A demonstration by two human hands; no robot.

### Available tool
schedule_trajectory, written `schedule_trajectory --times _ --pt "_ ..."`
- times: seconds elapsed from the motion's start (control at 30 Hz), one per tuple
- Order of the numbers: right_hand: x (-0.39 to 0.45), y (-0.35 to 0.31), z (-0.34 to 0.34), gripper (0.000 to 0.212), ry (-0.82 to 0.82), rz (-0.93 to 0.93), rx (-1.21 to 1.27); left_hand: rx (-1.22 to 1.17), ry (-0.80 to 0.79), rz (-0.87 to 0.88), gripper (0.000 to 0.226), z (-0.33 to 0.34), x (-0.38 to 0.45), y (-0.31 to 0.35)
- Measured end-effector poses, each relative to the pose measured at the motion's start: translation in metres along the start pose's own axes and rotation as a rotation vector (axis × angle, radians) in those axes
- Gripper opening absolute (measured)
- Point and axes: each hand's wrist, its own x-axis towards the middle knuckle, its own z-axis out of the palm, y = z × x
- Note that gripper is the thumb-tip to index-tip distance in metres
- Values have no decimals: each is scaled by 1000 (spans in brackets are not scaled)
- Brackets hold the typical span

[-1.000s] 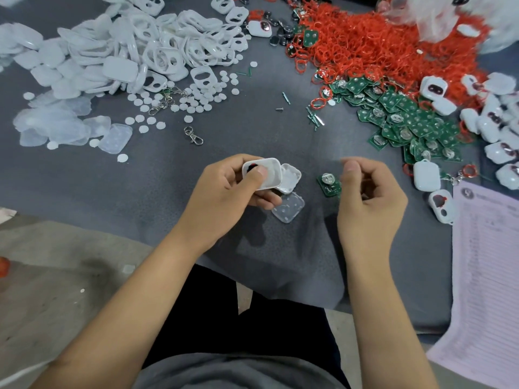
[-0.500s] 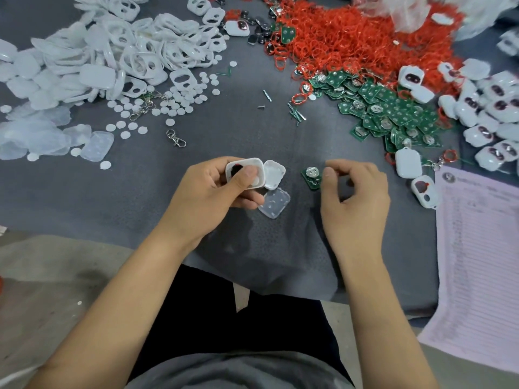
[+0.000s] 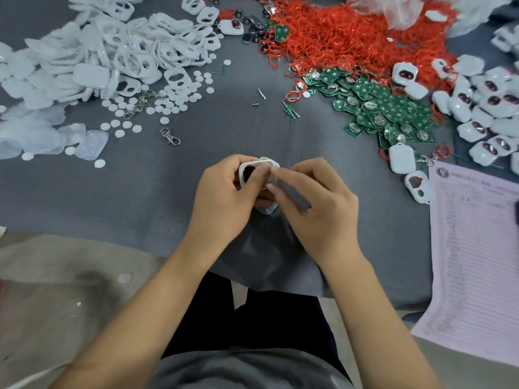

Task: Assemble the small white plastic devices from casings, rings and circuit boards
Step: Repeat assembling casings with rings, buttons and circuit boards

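Left hand (image 3: 224,197) grasps small white plastic casing (image 3: 254,171) above grey table (image 3: 168,186), right hand (image 3: 314,203) pinching at it; finished white devices (image 3: 477,108) heaped right, many loose parts left.

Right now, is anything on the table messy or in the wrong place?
One green circuit board lies alone among the red rings, away from the main board pile. A few small green pins are scattered loose on the grey cloth.

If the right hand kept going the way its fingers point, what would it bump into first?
The right hand points up and left, so it would first meet the white casing that the left hand grips. Its fingertips already seem to touch it.
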Motion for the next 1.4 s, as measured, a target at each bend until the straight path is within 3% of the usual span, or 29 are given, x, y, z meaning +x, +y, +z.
schedule_trajectory --times 0.37,0.57,0.87,1.17,1.4 --pt "2 2 6 5 -26 -14 -40 127 47 -7 9 1 -1 -3" --pt "3 3 8 9 -65 -4 -5 32 -34 -10 20 -4 -4 -1" --pt "3 -3 6 5 -33 -15 -9 38 -86 25 20 -6 -6 -1" --pt "4 -2 -7 18 31 334 395 -118 -73 3 22 -7 -6 -2" --pt "8 -2 -5 31 89 503 387 -166 -94 -10 23 -7 -6 -2"
